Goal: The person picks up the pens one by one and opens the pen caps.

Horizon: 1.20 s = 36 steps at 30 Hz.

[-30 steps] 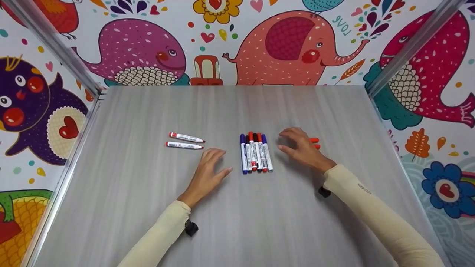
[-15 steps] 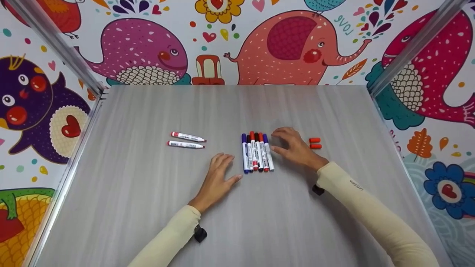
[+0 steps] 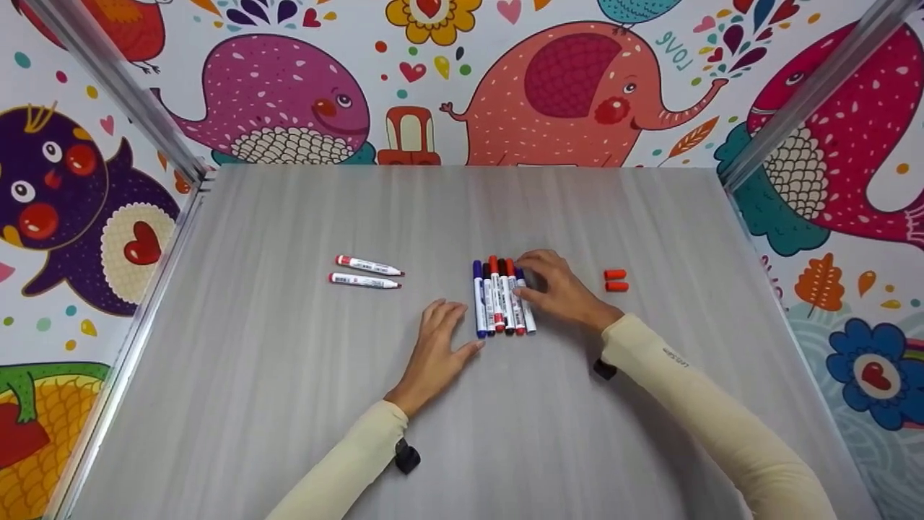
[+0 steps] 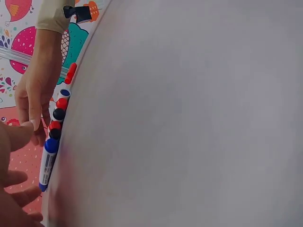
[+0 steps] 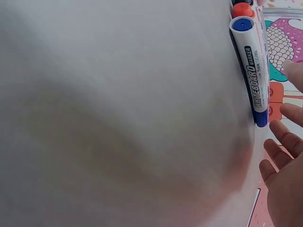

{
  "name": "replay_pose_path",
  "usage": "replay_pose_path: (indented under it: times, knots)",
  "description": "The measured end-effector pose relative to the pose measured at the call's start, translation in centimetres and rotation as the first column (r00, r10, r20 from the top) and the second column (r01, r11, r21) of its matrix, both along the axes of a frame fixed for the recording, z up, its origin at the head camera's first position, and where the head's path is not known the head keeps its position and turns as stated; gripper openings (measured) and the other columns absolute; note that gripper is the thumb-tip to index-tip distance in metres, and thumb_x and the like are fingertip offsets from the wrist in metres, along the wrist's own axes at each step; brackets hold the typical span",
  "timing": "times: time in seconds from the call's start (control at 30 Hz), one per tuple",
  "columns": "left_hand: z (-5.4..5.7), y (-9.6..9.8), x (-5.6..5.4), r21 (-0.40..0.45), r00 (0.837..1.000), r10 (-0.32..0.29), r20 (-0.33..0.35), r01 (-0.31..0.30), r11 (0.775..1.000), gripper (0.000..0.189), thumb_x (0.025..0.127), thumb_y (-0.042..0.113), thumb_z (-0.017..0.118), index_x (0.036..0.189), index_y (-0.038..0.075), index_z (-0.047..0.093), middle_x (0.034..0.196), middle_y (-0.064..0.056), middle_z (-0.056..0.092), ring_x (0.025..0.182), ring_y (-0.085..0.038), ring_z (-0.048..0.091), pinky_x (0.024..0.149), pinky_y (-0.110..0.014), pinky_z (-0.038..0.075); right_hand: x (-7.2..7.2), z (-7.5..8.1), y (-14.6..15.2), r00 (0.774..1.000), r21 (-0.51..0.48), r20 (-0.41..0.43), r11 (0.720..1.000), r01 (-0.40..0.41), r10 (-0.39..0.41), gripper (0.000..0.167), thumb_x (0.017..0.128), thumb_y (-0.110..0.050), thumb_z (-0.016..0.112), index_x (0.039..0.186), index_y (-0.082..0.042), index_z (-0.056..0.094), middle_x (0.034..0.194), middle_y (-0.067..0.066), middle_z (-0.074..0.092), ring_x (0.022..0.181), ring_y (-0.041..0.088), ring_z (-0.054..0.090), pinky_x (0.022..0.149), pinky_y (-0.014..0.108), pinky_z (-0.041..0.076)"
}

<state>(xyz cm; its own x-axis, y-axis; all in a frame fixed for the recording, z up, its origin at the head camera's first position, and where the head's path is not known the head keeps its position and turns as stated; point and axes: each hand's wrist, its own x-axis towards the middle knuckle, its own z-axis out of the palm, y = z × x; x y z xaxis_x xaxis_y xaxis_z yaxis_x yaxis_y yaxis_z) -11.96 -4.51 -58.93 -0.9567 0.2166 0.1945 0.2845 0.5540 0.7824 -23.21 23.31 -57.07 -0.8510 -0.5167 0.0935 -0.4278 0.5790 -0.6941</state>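
A row of several capped markers point(image 3: 503, 296), blue, black and red, lies side by side at the table's middle. My right hand point(image 3: 556, 290) reaches over the row's right side, and its fingertips touch the rightmost blue marker point(image 5: 251, 66); the right wrist view shows the fingers point(image 5: 284, 142) spread beside it. My left hand point(image 3: 440, 345) lies flat on the table just left of the row, its thumb close to the leftmost blue marker point(image 4: 49, 158). Neither hand holds anything.
Two uncapped red markers point(image 3: 366, 273) lie parallel at the left. Two loose red caps point(image 3: 616, 280) sit right of my right hand. The grey table point(image 3: 505, 433) is bounded by metal rails point(image 3: 123, 347) and patterned walls.
Both hands have moved inward toward the row of markers. The right hand slid left off the red caps and now touches the rightmost marker; the left hand moved right.
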Motion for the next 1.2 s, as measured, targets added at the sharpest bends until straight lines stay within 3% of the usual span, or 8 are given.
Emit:
replay_pose_path:
  times: [0.13, 0.57, 0.87, 1.2]
  knots:
    - [-0.3, 0.4, -0.2, -0.006, 1.000, 0.007, -0.027, -0.007, 1.000, 0.063, 0.093, 0.017, 0.090, 0.145, -0.007, 0.063, 0.145, -0.018, 0.061, 0.153, -0.045, 0.039, 0.127, -0.059, 0.033, -0.2, -0.2, -0.7, 1.000, -0.014, -0.011, 1.000, -0.015, 0.015, 0.053, 0.102, -0.024, 0.081, 0.147, -0.001, 0.066, 0.154, 0.017, 0.056, 0.147, 0.037, 0.048, 0.124, 0.058, 0.037]
    - [-0.8, 1.5, -0.6, -0.027, 1.000, 0.019, -0.017, -0.019, 0.999, 0.066, 0.095, 0.021, 0.089, 0.149, -0.005, 0.062, 0.149, -0.016, 0.059, 0.156, -0.043, 0.036, 0.129, -0.057, 0.030, -1.2, -0.7, -2.1, 1.000, -0.001, -0.012, 1.000, -0.009, 0.009, 0.057, 0.103, -0.028, 0.081, 0.150, -0.001, 0.063, 0.158, 0.018, 0.052, 0.147, 0.038, 0.046, 0.124, 0.058, 0.039]
    - [-1.1, 1.9, -0.7, -0.060, 0.999, 0.029, -0.037, -0.031, 0.998, 0.067, 0.093, 0.021, 0.091, 0.150, -0.003, 0.063, 0.149, -0.014, 0.060, 0.155, -0.040, 0.036, 0.129, -0.057, 0.030, -2.0, -0.3, -3.3, 0.999, 0.035, 0.022, 0.999, -0.039, 0.038, 0.063, 0.104, -0.040, 0.079, 0.155, -0.009, 0.061, 0.164, 0.015, 0.046, 0.152, 0.036, 0.040, 0.127, 0.061, 0.033]
    - [-1.2, 2.1, -0.8, -0.092, 0.996, 0.028, -0.083, -0.036, 0.995, 0.065, 0.091, 0.020, 0.093, 0.146, -0.004, 0.066, 0.148, -0.016, 0.061, 0.154, -0.042, 0.037, 0.127, -0.057, 0.031, -2.3, -0.6, -3.7, 0.998, 0.050, 0.004, 0.996, -0.068, 0.068, 0.066, 0.103, -0.039, 0.079, 0.157, -0.008, 0.058, 0.168, 0.018, 0.042, 0.157, 0.038, 0.035, 0.128, 0.064, 0.029]
